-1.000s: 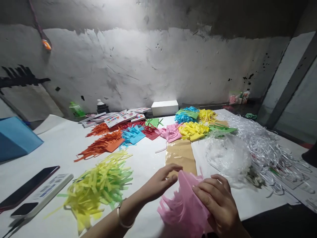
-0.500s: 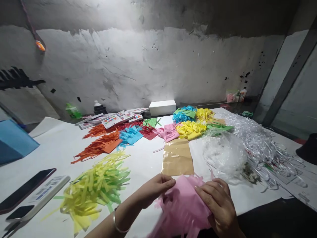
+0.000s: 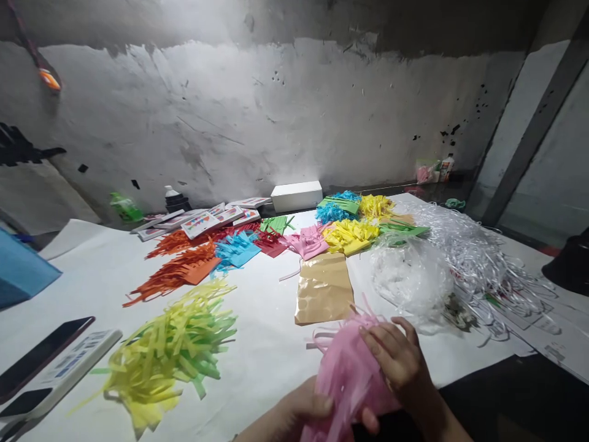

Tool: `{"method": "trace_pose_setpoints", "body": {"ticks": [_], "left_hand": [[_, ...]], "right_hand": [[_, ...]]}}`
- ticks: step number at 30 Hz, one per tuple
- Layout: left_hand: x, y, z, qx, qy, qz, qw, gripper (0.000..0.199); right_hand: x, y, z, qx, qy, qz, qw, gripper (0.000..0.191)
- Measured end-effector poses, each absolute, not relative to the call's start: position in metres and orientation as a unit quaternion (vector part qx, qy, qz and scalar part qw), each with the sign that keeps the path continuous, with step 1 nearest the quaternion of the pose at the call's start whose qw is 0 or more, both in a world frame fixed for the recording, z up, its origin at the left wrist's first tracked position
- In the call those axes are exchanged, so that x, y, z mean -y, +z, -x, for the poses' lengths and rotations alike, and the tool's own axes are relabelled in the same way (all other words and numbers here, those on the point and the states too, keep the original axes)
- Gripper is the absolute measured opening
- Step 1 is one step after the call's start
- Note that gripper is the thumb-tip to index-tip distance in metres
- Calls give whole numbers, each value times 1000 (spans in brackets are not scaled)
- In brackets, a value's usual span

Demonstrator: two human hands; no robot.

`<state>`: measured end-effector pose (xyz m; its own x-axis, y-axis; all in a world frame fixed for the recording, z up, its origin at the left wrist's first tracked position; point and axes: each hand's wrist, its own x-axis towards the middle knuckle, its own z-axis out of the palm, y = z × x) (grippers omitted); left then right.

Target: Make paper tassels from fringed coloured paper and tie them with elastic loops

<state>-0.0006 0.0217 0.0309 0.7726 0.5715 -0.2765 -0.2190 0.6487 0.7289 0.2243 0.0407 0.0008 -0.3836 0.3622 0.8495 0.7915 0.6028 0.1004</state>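
A bunch of pink fringed tissue paper (image 3: 347, 362) is held between my two hands near the table's front edge. My left hand (image 3: 306, 405) grips its lower left side, thumb on top and fingertips showing beneath. On its upper right side, my right hand (image 3: 398, 356) has its fingers closed over the paper. Just beyond lies a tan wrapper sheet with shiny film (image 3: 323, 288). To the left rests a loose pile of yellow and green paper fringe (image 3: 175, 350).
Coloured fringe bundles, such as an orange one (image 3: 184, 273) and a yellow one (image 3: 352, 236), line the back. White string (image 3: 469, 245) and a clear plastic bag (image 3: 409, 276) lie right. A phone (image 3: 46, 353), a white device (image 3: 69, 368) and a white box (image 3: 297, 196) are also here.
My left hand has moved down and toward me, from the top left of the pink paper to its lower side. The paper has turned more upright. The view has shifted slightly.
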Motion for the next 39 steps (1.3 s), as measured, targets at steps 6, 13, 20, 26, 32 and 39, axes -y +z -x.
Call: {"method": "trace_pose_setpoints", "body": {"ticks": [6,13,20,26,32,39], "left_hand": [[-41,37,-12,-254,268,-326,870,17],[-65,32,61,-373,309,-405,776,28],[-54,24,154,-647,352,-574,358,43],[-21,2,98,-422,291,-858,43,35],[-18,-20,56,-349,242,-898,115,17],[-20,-19,72,-369,230,-867,243,31]], "right_hand": [[-48,44,-277,719,-380,420,403,35],[-24,7,-232,773,-305,411,374,31],[-22,-47,-163,837,-117,366,390,28],[-17,-54,-165,843,-63,366,390,31],[-7,-35,-179,850,25,363,380,19],[-7,-19,-186,836,123,400,354,18]]}}
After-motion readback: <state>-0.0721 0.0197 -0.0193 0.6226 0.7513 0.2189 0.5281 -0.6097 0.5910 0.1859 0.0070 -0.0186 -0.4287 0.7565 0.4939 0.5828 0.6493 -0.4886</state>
